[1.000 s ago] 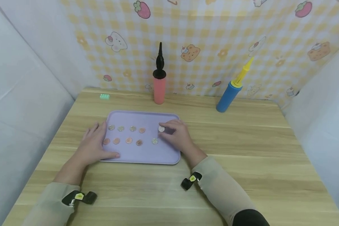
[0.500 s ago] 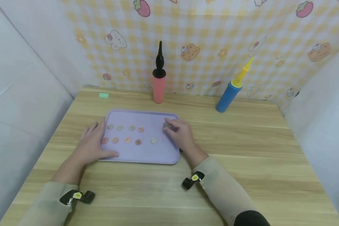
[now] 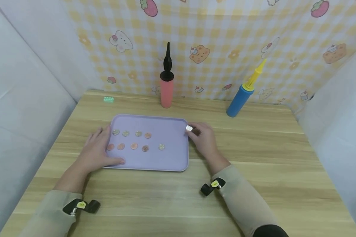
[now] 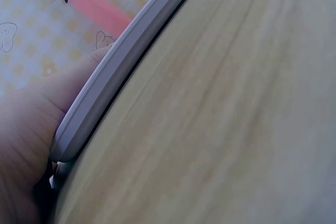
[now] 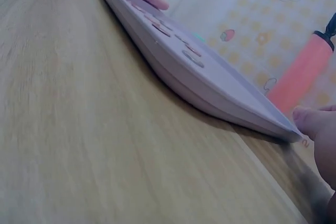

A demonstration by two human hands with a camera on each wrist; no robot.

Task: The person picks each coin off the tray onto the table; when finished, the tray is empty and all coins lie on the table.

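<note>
Near the top right corner of a lilac tray point(image 3: 169, 161), my right hand point(image 3: 206, 140) pinches a silver coin point(image 3: 189, 128) between thumb and fingers at the rim. My left hand point(image 3: 94, 152) rests on the tray's left end, its thumb over the front rim and its fingers fairly straight along the side. Two rows of coins lie flat on the tray: several silver and copper ones, among them a copper coin point(image 3: 134, 146) and a lone silver coin point(image 3: 161, 147) at the lower right. In the right wrist view the pinched coin is hidden and only part of the thumb point(image 5: 310, 121) shows.
Behind the tray stands a pink hand pump point(image 3: 166, 93) with a black nozzle. A blue hand pump point(image 3: 239, 102) with a yellow top leans farther right. A small green toy brick point(image 3: 108, 99) lies at the table's back left. A checked cloth point(image 3: 213, 29) hangs behind.
My right hand has carried the silver coin rightward and slightly back, from over the tray to its right rim. The left hand and the other coins stay in place.
</note>
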